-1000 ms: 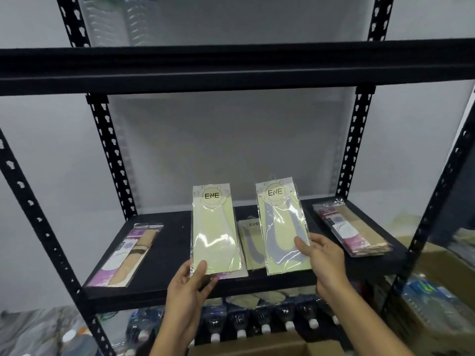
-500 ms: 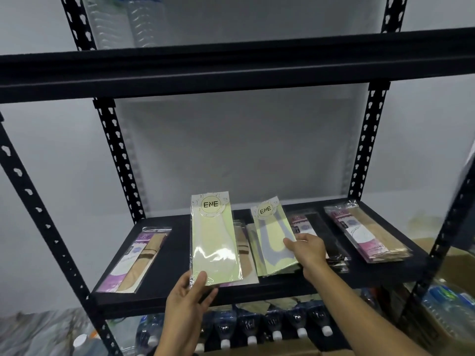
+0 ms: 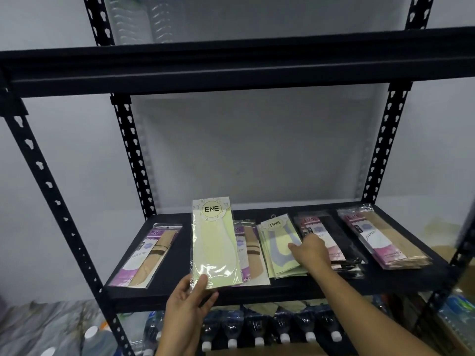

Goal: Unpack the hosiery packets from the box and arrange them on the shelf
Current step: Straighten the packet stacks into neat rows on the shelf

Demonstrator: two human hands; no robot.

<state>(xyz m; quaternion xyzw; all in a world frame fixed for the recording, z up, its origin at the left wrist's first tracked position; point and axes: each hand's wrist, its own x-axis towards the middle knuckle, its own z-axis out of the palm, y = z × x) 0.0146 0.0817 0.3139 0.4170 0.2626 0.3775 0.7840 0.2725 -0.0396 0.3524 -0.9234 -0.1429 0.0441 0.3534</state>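
Observation:
My left hand (image 3: 189, 308) holds a pale yellow ENE hosiery packet (image 3: 214, 244) upright by its bottom edge, in front of the black shelf (image 3: 257, 291). My right hand (image 3: 309, 251) rests flat on a second yellow ENE packet (image 3: 279, 246) that lies on a small stack in the middle of the shelf. Purple-and-beige packets lie at the left (image 3: 147, 255), behind the held packet (image 3: 250, 250) and at the far right (image 3: 383, 238). A dark packet stack (image 3: 331, 240) sits right of my right hand. The box is only an edge at the bottom.
Black perforated uprights (image 3: 131, 155) and an upper shelf beam (image 3: 231, 62) frame the opening. Several capped water bottles (image 3: 257, 330) stand on the level below. Plastic-wrapped goods (image 3: 46, 327) lie at the lower left, cartons at the lower right.
My right hand has lowered its yellow packet from upright down flat onto the middle stack. My left hand still holds its packet upright. The view has tilted up slightly.

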